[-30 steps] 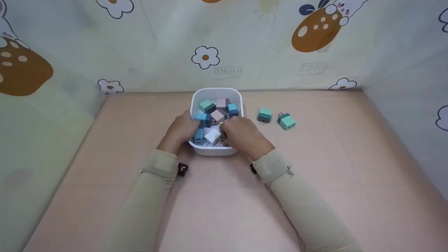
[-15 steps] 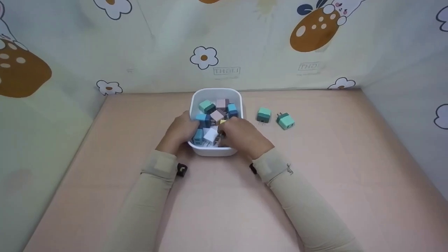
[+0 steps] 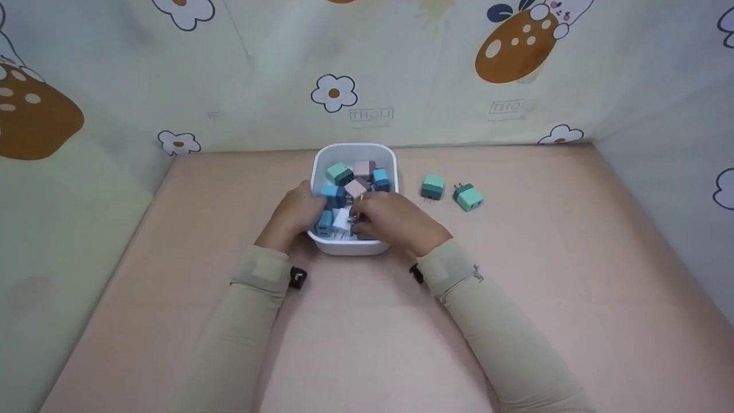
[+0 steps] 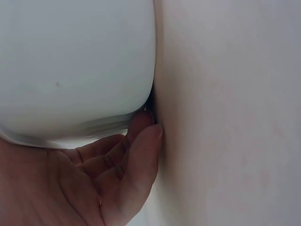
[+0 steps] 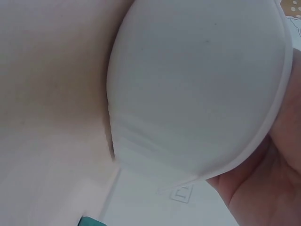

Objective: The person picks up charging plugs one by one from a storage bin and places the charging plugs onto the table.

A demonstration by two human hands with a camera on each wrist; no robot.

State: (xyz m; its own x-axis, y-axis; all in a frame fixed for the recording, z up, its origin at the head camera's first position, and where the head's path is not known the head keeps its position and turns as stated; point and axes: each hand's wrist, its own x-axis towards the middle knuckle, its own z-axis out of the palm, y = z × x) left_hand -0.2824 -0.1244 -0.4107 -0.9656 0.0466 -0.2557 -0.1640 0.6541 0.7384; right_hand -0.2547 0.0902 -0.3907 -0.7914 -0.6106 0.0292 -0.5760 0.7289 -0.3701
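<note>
A white plastic container (image 3: 351, 248) stands on the table, full of several two-prong charger plugs. My left hand (image 3: 297, 211) grips its left side at the rim; in the left wrist view its fingers (image 4: 141, 165) curl beneath the side wall. My right hand (image 3: 395, 221) reaches over the right rim, fingers down among the plugs beside a white charger plug (image 3: 342, 220). A sliver of yellow shows by its knuckles; whether the fingers pinch anything is hidden. Blue (image 3: 324, 222), green (image 3: 339, 174) and mauve (image 3: 356, 188) charger plugs lie around them.
Two green charger plugs, one upright (image 3: 433, 187) and one lying with its prongs showing (image 3: 468, 197), rest on the table right of the container. A patterned cloth wall (image 3: 258, 103) rises behind the table (image 3: 344, 332).
My right fingers shift slightly left inside the container, over the white charger plug, and cover most of the yellow piece. My left hand and the container stay in place.
</note>
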